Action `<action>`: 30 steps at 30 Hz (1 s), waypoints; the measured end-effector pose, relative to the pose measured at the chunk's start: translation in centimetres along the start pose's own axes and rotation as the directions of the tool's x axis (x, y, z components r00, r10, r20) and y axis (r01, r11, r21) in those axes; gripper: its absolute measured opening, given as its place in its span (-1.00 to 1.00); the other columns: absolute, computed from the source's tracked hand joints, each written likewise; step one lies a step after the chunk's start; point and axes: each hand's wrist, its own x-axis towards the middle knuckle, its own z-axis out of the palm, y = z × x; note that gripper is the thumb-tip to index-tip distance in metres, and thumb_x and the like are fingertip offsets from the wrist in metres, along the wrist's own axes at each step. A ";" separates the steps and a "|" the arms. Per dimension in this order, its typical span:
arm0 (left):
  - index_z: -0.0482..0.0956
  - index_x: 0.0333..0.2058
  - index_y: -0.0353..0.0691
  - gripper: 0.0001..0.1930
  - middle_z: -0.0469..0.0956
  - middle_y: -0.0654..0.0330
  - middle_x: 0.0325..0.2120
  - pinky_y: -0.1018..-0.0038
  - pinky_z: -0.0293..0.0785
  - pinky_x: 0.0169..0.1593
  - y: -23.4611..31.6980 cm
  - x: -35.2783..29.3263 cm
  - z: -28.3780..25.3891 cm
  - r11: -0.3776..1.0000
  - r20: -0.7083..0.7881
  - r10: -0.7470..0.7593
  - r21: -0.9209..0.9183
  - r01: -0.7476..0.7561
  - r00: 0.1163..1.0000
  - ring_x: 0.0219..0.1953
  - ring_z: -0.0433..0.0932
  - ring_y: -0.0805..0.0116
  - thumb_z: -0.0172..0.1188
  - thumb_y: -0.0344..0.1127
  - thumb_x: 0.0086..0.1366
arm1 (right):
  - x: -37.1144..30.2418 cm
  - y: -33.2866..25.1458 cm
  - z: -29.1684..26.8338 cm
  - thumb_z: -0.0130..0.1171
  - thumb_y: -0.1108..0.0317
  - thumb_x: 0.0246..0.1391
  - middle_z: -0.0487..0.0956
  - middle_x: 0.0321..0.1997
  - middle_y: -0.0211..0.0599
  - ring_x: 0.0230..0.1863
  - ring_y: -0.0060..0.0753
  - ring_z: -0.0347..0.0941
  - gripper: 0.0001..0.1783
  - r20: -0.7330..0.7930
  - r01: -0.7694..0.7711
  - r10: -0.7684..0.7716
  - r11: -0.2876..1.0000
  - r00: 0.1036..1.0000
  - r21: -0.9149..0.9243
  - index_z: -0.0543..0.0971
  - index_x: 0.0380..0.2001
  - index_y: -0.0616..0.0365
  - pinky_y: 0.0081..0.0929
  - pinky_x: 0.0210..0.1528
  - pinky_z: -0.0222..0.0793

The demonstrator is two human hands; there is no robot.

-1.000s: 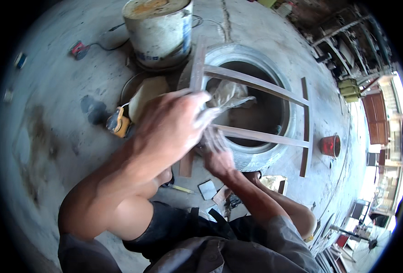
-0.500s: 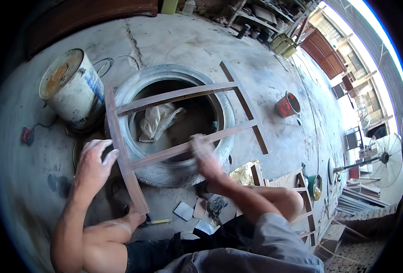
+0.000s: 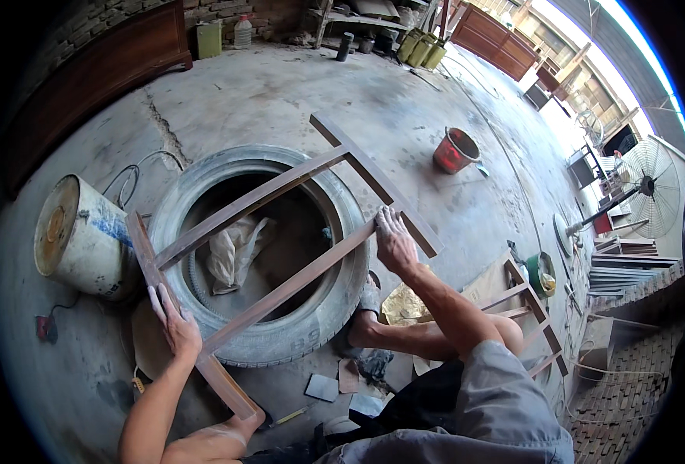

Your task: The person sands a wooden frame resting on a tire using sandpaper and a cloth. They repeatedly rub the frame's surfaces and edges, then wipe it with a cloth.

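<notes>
A brown wooden frame (image 3: 262, 210), two rails joined by two crossbars, lies across a large grey tyre (image 3: 341, 193) on the floor. My left hand (image 3: 176, 323) is on its left rail, beside the joint with the nearer crossbar, fingers along the wood. My right hand (image 3: 395, 240) closes over the far end of that crossbar, at the right rail. Its palm is hidden, so anything under it cannot be seen. Through the frame, a crumpled whitish plastic bag (image 3: 232, 255) shows inside the tyre.
A stained white drum (image 3: 87, 236) stands left of the tyre. A red bucket (image 3: 456, 151) is at the far right. Near my right leg are crumpled gold sheet (image 3: 406, 303) and another wooden frame (image 3: 539, 309). A pedestal fan (image 3: 646, 185) stands beyond. Small square sheets (image 3: 322, 387) lie near my feet.
My left hand has come onto the left rail. My right hand has slid along the nearer crossbar to its right end. The frame has turned slightly counter-clockwise on the tyre, and my view has shifted.
</notes>
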 end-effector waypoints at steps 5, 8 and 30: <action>0.03 0.48 -0.30 -0.17 -0.10 -0.12 0.52 0.12 0.02 0.53 -0.8 -0.2 -2.6 0.998 -0.027 0.021 0.056 -0.019 0.999 0.51 0.00 -0.18 0.07 -0.59 0.22 | -2.1 -8.9 0.8 0.06 0.49 0.17 0.34 0.41 0.25 0.47 0.11 0.27 -0.38 0.077 0.247 -0.272 0.938 0.959 0.245 0.32 0.31 0.42 -0.05 0.55 0.09; 0.02 0.47 -0.36 -0.15 -0.10 -0.16 0.51 0.10 0.03 0.52 0.4 0.0 -2.1 0.999 0.009 0.017 0.050 -0.018 1.000 0.51 0.01 -0.20 0.14 -0.56 0.20 | 0.0 1.0 0.2 -0.06 0.42 0.32 0.38 0.40 0.26 0.48 0.12 0.26 -0.46 0.159 0.038 -0.057 0.992 0.986 0.119 0.34 0.32 0.41 -0.08 0.55 0.10; 0.00 0.48 -0.31 -0.13 -0.13 -0.16 0.51 0.09 0.11 0.48 0.4 0.1 -2.2 0.999 0.059 -0.011 0.048 0.008 0.998 0.49 0.05 -0.23 0.14 -0.51 0.21 | -3.4 -9.3 0.8 0.03 0.42 0.21 0.26 0.50 0.16 0.50 0.09 0.21 -0.27 0.109 0.373 -0.410 0.891 0.905 0.258 0.18 0.44 0.33 -0.16 0.56 0.11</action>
